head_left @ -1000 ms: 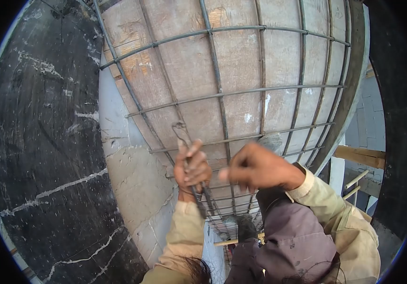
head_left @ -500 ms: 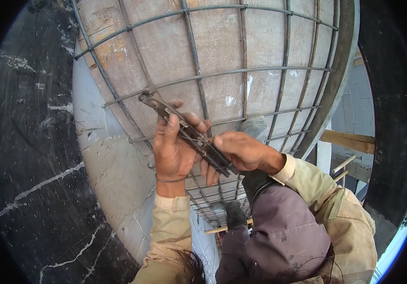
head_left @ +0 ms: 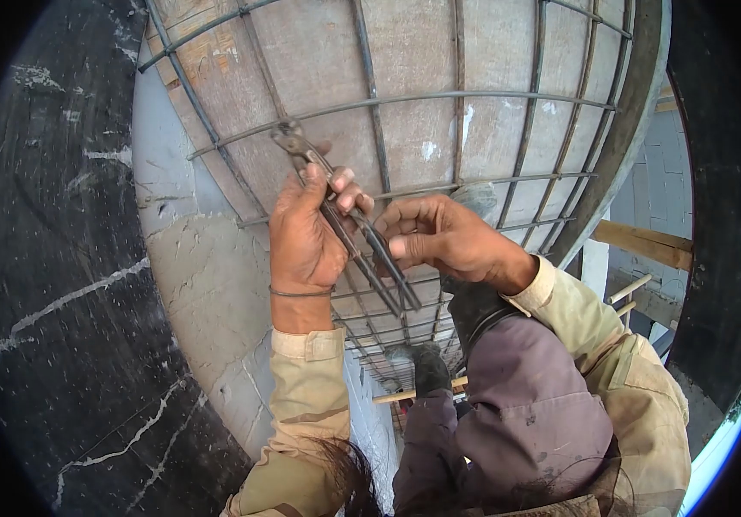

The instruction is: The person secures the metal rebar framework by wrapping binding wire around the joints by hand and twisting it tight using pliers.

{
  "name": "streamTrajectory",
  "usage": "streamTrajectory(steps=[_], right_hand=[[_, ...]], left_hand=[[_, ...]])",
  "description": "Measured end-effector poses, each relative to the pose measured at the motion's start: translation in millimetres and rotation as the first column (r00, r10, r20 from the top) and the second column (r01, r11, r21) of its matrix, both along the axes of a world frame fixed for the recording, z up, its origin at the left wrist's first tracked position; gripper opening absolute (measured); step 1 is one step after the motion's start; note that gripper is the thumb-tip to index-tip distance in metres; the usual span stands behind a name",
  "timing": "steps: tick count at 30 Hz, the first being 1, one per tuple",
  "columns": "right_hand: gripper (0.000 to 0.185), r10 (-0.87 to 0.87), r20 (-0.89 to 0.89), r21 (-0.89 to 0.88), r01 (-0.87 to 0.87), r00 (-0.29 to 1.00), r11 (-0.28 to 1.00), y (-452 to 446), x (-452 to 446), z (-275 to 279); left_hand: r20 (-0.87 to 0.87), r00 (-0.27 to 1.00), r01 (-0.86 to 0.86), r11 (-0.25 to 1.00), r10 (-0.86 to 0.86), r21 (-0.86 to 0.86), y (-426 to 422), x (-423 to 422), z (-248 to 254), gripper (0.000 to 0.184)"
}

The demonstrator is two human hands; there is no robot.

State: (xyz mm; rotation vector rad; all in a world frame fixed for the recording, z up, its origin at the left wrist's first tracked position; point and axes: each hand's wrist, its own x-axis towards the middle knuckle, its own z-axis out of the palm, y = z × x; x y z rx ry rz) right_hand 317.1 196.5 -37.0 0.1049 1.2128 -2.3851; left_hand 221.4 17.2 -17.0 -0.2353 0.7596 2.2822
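Note:
Long-handled end-cutting pincers (head_left: pixel 336 211), dark and worn, slant across the middle of the view. Their jaw end points up and left, and the two handles run down to the right, slightly apart. My left hand (head_left: pixel 306 233) is closed around the upper handles, palm up, with the thumb along the near side. My right hand (head_left: pixel 452 241) has its fingers curled, thumb and fingertips pinching at the right handle; whether a small piece is also between them is hidden. Beneath both hands lies a grid of steel rebar (head_left: pixel 375 103).
Pinkish-brown formwork boards (head_left: pixel 413 60) lie under the rebar. A curved concrete edge (head_left: pixel 637 103) bounds them on the right, with a timber beam (head_left: pixel 646 244) beyond. Rough grey plaster (head_left: pixel 202 293) and a dark cracked surface (head_left: pixel 52 284) are at left. My boots (head_left: pixel 430 370) stand over the grid.
Both hands and the pincers have shifted up slightly. The handles show more plainly now, as my right hand has moved up along them. The camera view has shifted a little.

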Motion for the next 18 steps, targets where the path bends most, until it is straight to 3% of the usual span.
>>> streamTrajectory(steps=[2,3,6,8,9,11,12,13,15,17,18], right_hand=[[0.028,0.032,0.325,-0.068,-0.01,0.945,0.998,2.0,0.1,0.7],[0.028,0.033,0.325,-0.065,-0.013,0.945,0.998,1.5,-0.2,6.6],[0.028,0.053,0.27,-0.175,-0.005,0.961,0.985,-1.7,2.6,13.7],[0.028,0.079,0.137,0.114,-0.095,0.987,0.989,0.7,-1.6,-0.4],[0.028,0.078,0.136,0.116,-0.094,0.988,0.989,0.5,-2.6,2.1],[0.027,0.211,-0.015,0.515,-0.173,0.977,0.84,0.3,-4.5,10.8],[0.031,0.223,-0.15,0.54,-0.109,0.963,0.835,-1.2,-2.1,6.4],[0.031,0.221,-0.142,0.541,-0.111,0.965,0.834,-1.8,-1.3,6.7],[0.032,0.245,-0.296,0.582,-0.029,0.923,0.812,-4.7,-3.1,13.1],[0.033,0.231,-0.244,0.647,-0.019,0.942,0.762,-4.6,-3.6,22.4],[0.032,0.164,-0.241,0.552,-0.004,0.957,0.834,-6.8,-2.5,15.9]], left_hand=[[-0.149,0.975,-0.182,0.975,0.163,-0.128,-0.5,0.6,-2.1,0.03],[-0.149,0.975,-0.185,0.975,0.166,-0.126,-2.0,-2.0,-1.0,0.03],[-0.218,0.939,-0.293,0.951,0.266,-0.103,-14.3,-12.1,3.1,0.028],[-0.257,0.942,-0.26,0.955,0.218,-0.142,-12.3,-11.5,7.5,0.027],[-0.288,0.942,-0.229,0.958,0.172,-0.176,-10.1,-11.2,10.6,0.025],[-0.321,0.939,-0.204,0.95,0.121,-0.237,-6.9,-8.6,17.2,0.023],[-0.35,0.934,-0.182,0.935,0.068,-0.304,-4.9,-7.1,20.5,0.02],[-0.342,0.937,-0.177,0.936,0.066,-0.303,-3.1,-6.9,23.9,0.02],[-0.321,0.946,-0.167,0.926,0.053,-0.34,-3.3,-6.9,29.9,0.017],[-0.275,0.957,-0.191,0.919,0.096,-0.345,-3.3,-11.0,23.9,0.018],[-0.254,0.958,-0.22,0.914,0.135,-0.341,-4.9,-14.8,18.4,0.018]])
